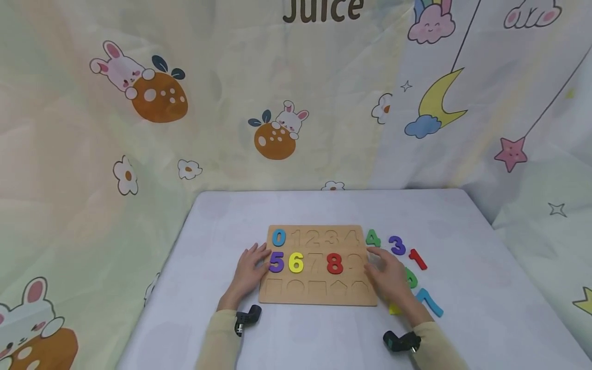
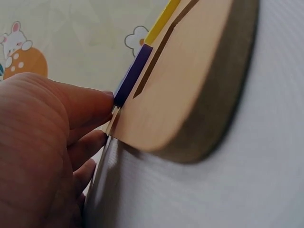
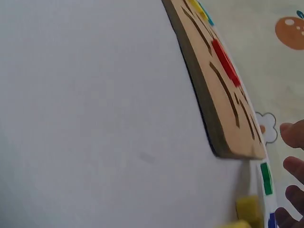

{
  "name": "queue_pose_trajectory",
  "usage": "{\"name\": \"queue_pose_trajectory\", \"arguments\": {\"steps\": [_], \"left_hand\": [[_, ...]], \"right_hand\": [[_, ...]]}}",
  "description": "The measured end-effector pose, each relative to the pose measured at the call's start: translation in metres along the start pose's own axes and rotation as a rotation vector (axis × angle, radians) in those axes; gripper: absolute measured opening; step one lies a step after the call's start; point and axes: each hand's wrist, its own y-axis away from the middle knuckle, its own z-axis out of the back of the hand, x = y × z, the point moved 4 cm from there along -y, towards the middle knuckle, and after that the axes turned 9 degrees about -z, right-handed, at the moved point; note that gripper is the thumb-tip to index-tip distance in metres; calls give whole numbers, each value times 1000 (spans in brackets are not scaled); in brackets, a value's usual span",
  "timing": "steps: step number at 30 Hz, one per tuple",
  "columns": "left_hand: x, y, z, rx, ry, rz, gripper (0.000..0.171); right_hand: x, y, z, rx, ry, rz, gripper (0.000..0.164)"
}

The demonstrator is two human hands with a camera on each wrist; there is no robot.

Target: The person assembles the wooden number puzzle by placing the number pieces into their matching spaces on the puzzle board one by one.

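Left hand (image 1: 247,275): unclenched, fingertip contacting purple five (image 1: 276,262), 2 o'clock
Right hand (image 1: 390,275): loose, grasping nothing, at board's (image 1: 319,300) 3 o'clock edge
Board: between hands, long axis 9-to-3 o'clock
Green four (image 1: 373,238): right hand's 11 o'clock, that hand nearer

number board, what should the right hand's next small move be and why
Probably the right hand should pick up the green 4 and set it in the 4 slot: that slot is empty, the loose 4 lies just beside the board there, and the hand is close, with nothing visible in its grip.
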Motion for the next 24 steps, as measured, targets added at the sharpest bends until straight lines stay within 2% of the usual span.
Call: {"name": "queue_pose_trajectory", "arguments": {"steps": [6,9,13,18,24], "left_hand": [[-2,-1,1,1,-5,-13,37],[-1,-1,1,0,-14,-12,37],[-1,0,0,8,-24,-6,38],[1,0,0,38,-6,18,39],[2,-1,0,59,24,43,40]], "right_hand": [[-23,-1,35,-97,144,-15,41],[-33,2,49,-80,203,-55,42],[-41,9,59,26,242,-81,51],[-44,15,62,164,259,-13,63],[-47,18,61,225,245,-17,68]]}}
